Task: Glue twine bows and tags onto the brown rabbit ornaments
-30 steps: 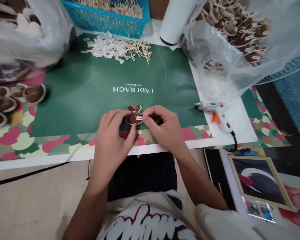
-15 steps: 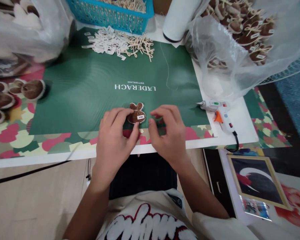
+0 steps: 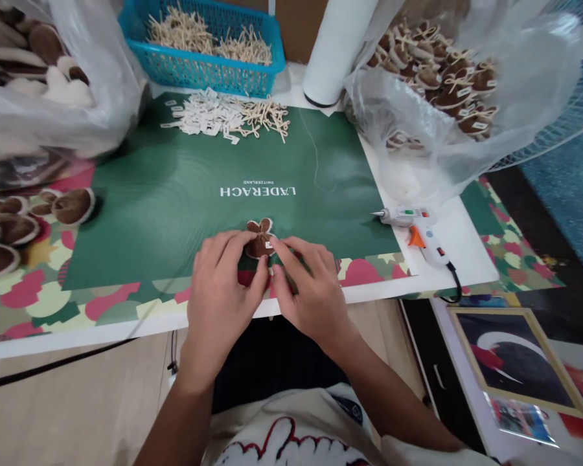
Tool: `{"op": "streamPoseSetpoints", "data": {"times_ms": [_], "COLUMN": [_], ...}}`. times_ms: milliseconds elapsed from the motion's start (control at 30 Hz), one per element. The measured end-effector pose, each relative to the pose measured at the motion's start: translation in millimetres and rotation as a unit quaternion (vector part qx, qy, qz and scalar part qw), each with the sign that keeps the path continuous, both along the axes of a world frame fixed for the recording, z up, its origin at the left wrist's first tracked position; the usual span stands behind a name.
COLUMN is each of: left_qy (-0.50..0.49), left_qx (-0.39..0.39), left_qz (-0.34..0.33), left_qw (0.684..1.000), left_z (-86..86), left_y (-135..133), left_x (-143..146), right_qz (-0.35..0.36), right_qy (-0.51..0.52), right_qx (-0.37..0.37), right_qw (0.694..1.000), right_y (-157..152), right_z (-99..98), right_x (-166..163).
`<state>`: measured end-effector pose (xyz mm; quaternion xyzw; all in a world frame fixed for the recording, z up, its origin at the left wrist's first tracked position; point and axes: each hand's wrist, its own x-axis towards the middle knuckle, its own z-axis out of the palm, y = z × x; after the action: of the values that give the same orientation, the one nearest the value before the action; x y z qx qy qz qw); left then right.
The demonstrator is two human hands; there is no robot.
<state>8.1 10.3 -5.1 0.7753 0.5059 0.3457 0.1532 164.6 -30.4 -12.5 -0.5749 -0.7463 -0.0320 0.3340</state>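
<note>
At the far left a clear plastic bag (image 3: pixel 114 84) bulges with brown and white plush pieces, too many to count, and nearer on the left lies a cluster of brown plush shapes (image 3: pixel 72 206), with at least three round bodies showing. The left hand (image 3: pixel 221 278) is half curled, its thumb and forefinger bent round one brown plush bunny (image 3: pixel 257 247) and pinching its left and near edges; the forearm slants up from the near left, back of the hand upward. Far beyond it stand one blue basket (image 3: pixel 194 72) of pale cords, one heap of white tags (image 3: pixel 204 113) and, just right of that, one heap of cord bows (image 3: pixel 267 116). The bunny lies on the green sheet (image 3: pixel 165 213) at the near middle of the table (image 3: pixel 140 329), one white label (image 3: pixel 269 245) on its body. The right hand (image 3: pixel 315 285) is partly spread, forefinger at the label's right end, thumb apart from it near the bunny's near right edge, forearm slanting in from the near right. Further right come one white roll (image 3: pixel 340 52) at the far side, one glue gun (image 3: pixel 430 241) lying flat, and one plastic bag (image 3: pixel 393 97) of tagged bunnies, uncountable.
</note>
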Motion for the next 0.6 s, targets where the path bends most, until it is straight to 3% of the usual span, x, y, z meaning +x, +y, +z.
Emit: {"op": "streamPoseSetpoints", "data": {"times_ms": [600], "left_qy": [-0.011], "left_qx": [0.013], "left_qz": [0.005], "left_qw": [1.0], "left_z": [-3.0], "left_y": [2.5], "left_x": [-4.0], "right_qz": [0.034], "right_qy": [0.053], "right_qx": [-0.057], "right_qw": [0.996], "right_y": [1.8], "right_z": [0.1], "right_x": [1.7]}}
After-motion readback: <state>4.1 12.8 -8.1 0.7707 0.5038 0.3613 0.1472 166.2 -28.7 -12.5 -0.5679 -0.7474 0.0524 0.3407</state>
